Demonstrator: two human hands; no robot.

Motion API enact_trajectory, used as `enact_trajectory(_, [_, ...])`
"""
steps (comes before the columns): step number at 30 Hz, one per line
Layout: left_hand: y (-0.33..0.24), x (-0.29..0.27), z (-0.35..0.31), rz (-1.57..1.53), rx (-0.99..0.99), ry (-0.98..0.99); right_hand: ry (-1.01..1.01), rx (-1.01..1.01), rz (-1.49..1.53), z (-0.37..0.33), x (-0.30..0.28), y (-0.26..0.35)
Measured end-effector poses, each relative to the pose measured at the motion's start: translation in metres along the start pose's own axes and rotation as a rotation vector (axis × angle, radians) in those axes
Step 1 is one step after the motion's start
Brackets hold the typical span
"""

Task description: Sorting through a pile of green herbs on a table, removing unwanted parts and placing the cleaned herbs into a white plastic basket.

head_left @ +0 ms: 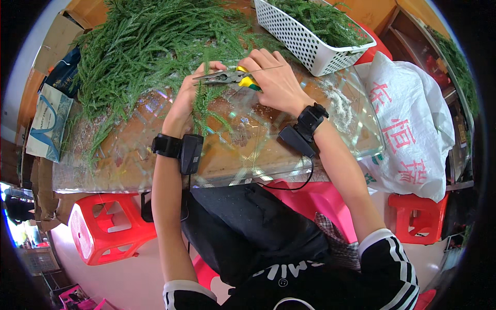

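Note:
My right hand (279, 80) is wrapped round the yellow-and-green handles of long-nosed pliers (223, 77), whose jaws point left. A thin wire-like piece sticks out near its knuckles. Close beside the jaws, my left hand (187, 95) is closed on a green needle-leaved sprig (201, 101). That sprig stands up above the pliers and trails down past the left wrist. Whether the jaws grip its stem cannot be made out. Just beyond my left hand lies a big heap of similar green sprigs (150, 41) on the table.
A white perforated basket (320, 51) with more greenery stands at the far right of the plastic-covered table (248, 160). White powder (336, 103) lies near it. A white woven sack (411, 129) leans at the right edge. Red stools (111, 227) and a paper bag (50, 124) are around.

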State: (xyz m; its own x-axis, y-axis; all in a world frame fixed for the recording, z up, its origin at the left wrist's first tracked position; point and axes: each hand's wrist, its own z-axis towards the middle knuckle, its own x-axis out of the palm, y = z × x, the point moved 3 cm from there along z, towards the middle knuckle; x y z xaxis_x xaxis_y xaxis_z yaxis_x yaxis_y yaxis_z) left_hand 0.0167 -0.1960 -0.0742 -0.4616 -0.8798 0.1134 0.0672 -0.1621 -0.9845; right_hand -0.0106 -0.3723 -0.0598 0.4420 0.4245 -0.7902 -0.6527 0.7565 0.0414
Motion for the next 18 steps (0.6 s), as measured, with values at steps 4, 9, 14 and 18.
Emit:
enact_trajectory(4, [-0.003,-0.001,-0.001,0.059,0.092,0.047,-0.01,-0.006,-0.013,0.0,0.002,0.0])
enact_trajectory(9, [0.01,-0.013,0.006,0.246,0.087,0.019,0.04,-0.007,-0.015,-0.004,0.009,-0.002])
enact_trajectory(14, [0.011,-0.012,0.007,0.133,0.147,0.06,0.086,0.008,-0.016,-0.004,0.01,-0.002])
enact_trajectory(18, [0.014,-0.016,0.009,0.141,0.121,0.035,0.099,0.014,-0.021,-0.004,0.01,-0.001])
